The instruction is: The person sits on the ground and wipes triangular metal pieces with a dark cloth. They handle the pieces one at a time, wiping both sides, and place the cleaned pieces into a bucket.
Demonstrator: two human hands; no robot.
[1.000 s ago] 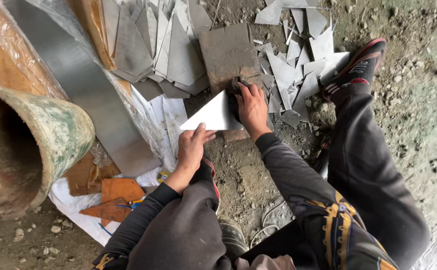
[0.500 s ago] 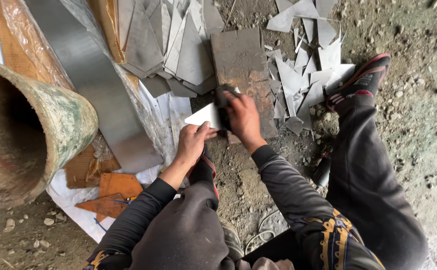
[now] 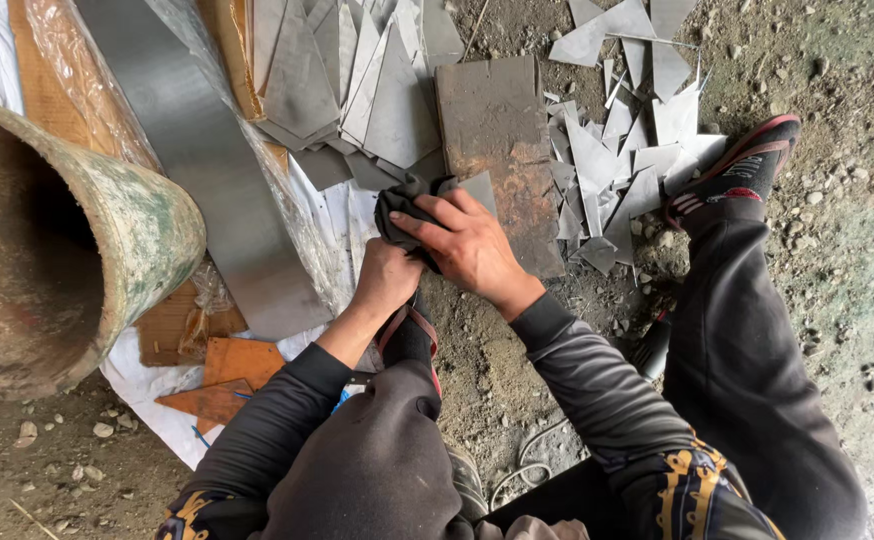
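Note:
My right hand [image 3: 467,245] presses a dark cloth [image 3: 402,205] onto a small grey sheet-metal piece [image 3: 479,188]; only a corner of the piece shows past my fingers. My left hand [image 3: 387,280] is closed just below, gripping the near end of that piece under the cloth. Both hands hover at the near edge of a flat rusty steel plate [image 3: 497,120] lying on the ground.
A heap of cut grey sheet pieces [image 3: 357,80] lies beyond my hands, with smaller offcuts [image 3: 637,150] to the right by my shoe [image 3: 737,175]. At the left are a long metal strip [image 3: 207,170], a large greenish pipe [image 3: 127,230] and orange card scraps [image 3: 227,375].
The pale triangular piece was plainly visible a second ago. Now the cloth and my right hand cover most of it, and both hands have drawn closer together.

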